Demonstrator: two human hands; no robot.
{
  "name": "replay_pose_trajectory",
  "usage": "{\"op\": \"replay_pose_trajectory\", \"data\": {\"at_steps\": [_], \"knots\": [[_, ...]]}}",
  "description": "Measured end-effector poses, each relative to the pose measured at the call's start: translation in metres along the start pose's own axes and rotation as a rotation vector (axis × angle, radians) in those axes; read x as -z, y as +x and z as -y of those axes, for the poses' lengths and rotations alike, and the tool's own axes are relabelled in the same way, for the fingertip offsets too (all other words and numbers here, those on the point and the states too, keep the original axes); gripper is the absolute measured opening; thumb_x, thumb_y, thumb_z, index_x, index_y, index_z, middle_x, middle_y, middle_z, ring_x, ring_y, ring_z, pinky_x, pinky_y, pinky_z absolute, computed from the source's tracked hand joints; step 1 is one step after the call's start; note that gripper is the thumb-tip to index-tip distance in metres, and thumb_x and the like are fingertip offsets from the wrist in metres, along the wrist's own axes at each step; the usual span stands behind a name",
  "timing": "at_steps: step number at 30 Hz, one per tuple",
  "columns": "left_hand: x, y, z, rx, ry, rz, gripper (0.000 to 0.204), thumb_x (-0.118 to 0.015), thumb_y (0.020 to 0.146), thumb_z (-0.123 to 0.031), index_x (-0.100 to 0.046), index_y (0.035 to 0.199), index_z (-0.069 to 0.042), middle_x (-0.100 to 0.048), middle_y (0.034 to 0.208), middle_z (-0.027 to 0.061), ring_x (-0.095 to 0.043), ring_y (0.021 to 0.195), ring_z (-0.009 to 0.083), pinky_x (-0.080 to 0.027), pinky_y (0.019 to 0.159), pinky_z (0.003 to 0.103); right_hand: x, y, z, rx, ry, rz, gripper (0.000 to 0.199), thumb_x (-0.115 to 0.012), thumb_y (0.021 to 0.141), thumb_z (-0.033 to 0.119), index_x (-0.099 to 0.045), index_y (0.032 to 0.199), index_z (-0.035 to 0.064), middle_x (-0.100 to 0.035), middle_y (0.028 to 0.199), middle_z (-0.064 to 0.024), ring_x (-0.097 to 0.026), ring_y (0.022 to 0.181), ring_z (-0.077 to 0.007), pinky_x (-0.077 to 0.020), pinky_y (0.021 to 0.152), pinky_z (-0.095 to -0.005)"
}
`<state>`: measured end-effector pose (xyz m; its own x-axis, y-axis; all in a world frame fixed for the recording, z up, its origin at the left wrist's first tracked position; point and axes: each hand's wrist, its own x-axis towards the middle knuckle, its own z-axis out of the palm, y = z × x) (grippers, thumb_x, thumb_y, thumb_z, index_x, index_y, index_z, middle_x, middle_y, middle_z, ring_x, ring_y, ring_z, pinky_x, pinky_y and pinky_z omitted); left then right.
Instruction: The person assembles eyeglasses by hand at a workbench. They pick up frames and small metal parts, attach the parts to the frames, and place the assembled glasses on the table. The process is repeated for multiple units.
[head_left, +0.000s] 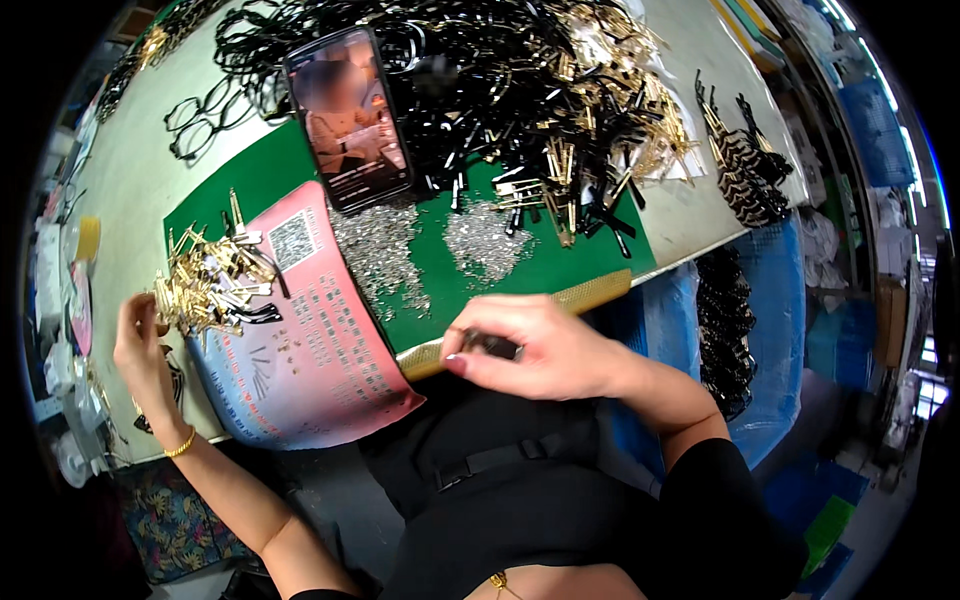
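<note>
My right hand (530, 345) is closed around a small dark object (490, 345), mostly hidden in the fingers; its kind is not clear. It hovers above the table's front edge. At the left, my left hand (145, 350) has its fingers curled beside a pile of gold and black eyeglass temples (215, 280). What those fingers hold, if anything, is hidden. The pile lies on a pink and blue printed sheet (300, 350) with a square code. Two heaps of tiny silver metal parts (380, 260) (488, 243) lie on a green mat (440, 290).
A phone (350, 120) showing a video leans before a large heap of black eyeglass frames (450, 90). Loose gold and black temples (570, 190) lie at its right. Bundled temples (750, 180) sit at the right corner. A blue-lined bin (770, 330) holds more bundles. A yellow strip (590, 292) edges the table.
</note>
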<state>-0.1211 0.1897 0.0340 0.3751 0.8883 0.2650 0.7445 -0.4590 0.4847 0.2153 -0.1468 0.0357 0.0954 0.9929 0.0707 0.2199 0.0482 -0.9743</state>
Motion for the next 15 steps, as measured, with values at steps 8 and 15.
{"op": "replay_pose_trajectory", "data": {"at_steps": [8, 15], "knots": [[-0.043, -0.088, -0.092, -0.126, -0.457, -0.082, 0.029, -0.041, 0.111, -0.017, -0.058, 0.127, 0.0, -0.058, 0.093, 0.0032, -0.049, 0.068, 0.0058, -0.044, 0.064, 0.022, 0.084, -0.011, 0.022, -0.323, -0.828, -0.396, 0.019, -0.064, 0.094, 0.022, -0.064, 0.095, 0.0031, -0.066, 0.088, -0.0141, -0.067, 0.079, -0.0349, -0.052, 0.069, -0.0432], [-0.081, -0.158, -0.161, 0.095, -0.876, 0.096, 0.02, -0.047, 0.108, -0.012, -0.057, 0.12, 0.001, -0.066, 0.1, 0.0054, -0.044, 0.059, 0.0016, -0.038, 0.054, 0.018, 0.076, 0.062, 0.004, 0.09, -1.248, -0.248, 0.013, -0.064, 0.084, 0.007, -0.059, 0.095, 0.0047, -0.061, 0.086, -0.0131, -0.068, 0.067, -0.0334, -0.0551, 0.058, -0.0436]]}}
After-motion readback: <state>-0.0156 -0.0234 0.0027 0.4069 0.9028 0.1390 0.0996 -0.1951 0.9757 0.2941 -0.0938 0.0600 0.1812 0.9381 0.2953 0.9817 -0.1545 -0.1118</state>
